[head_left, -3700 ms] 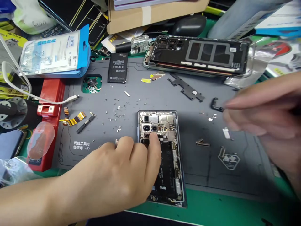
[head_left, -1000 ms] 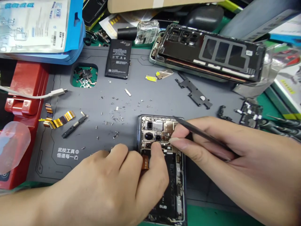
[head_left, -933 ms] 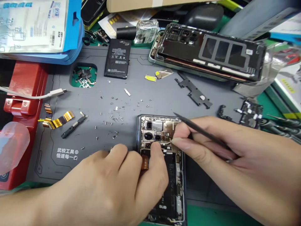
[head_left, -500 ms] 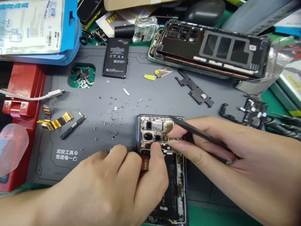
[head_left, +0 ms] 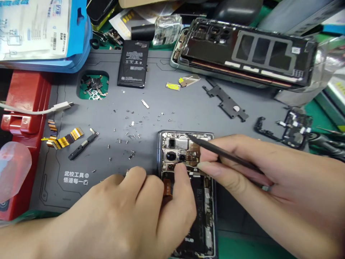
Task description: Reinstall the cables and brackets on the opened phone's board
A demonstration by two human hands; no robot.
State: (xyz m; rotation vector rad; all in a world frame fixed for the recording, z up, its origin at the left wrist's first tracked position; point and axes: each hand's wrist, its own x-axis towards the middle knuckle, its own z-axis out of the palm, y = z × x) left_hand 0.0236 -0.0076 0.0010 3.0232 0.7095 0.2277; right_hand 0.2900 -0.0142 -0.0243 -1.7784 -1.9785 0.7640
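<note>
An opened phone (head_left: pixel 185 151) with bare camera modules and circuit board lies on a grey work mat (head_left: pixel 188 108). My left hand (head_left: pixel 129 212) rests over the phone's lower left, its forefinger tip pressing on the board just below the cameras. My right hand (head_left: pixel 269 183) comes in from the right and grips a thin black tool (head_left: pixel 215 150), a spudger or tweezers, whose tip points at the top of the board. Its thumb and forefinger touch the board near a small metal part.
Several tiny screws (head_left: pixel 132 126) dot the mat. A battery (head_left: pixel 132 63), a second opened phone (head_left: pixel 242 50), a black bracket (head_left: pixel 226 102), flex cables (head_left: pixel 64 138), a small board (head_left: pixel 293 127), a red box (head_left: pixel 24 104) and blue packets (head_left: pixel 40 32) surround it.
My right hand came in from the right with the black tool and settled on the phone's board. Over the last second the tool tip has crept left. My left hand stays put.
</note>
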